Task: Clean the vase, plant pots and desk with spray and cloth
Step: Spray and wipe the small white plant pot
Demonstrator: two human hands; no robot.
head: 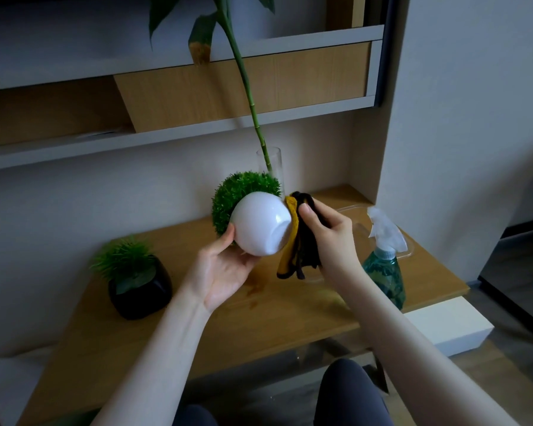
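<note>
- Left hand (225, 272): palm up, fingers curled loosely about the white pot (260, 224), which it cradles from below above the desk (197, 327), thumb on the pot's 9 o'clock side.
- White pot: round and glossy, tipped on its side, base turned toward 4 o'clock; its green grass ball (243, 192) points toward 11 o'clock.
- Right hand (330, 238): closed on the cloth (299, 241), thumb on top, pressing it against the pot's base at the 3 o'clock side.
- Cloth: black with a mustard-yellow face, bunched; its loose ends hang toward 6 o'clock, clear of the desk.
- Spray bottle (383, 265): green-tinted body with clear trigger head, upright on the desk at 3 o'clock from the hands, partly behind the right forearm; no label or writing can be read.
- Clear tray (403, 250): lies on the desk under and behind the bottle.
- Black pot (142, 290): stands upright at 9 o'clock from the hands, carrying a tuft of green leaves.
- Glass vase (274, 162): clear cylinder at 12 o'clock, behind the grass ball, holding a bamboo stalk (246, 84) that leans toward 11 o'clock across the wall shelves (166, 136).
- Writing: none legible on any object.
</note>
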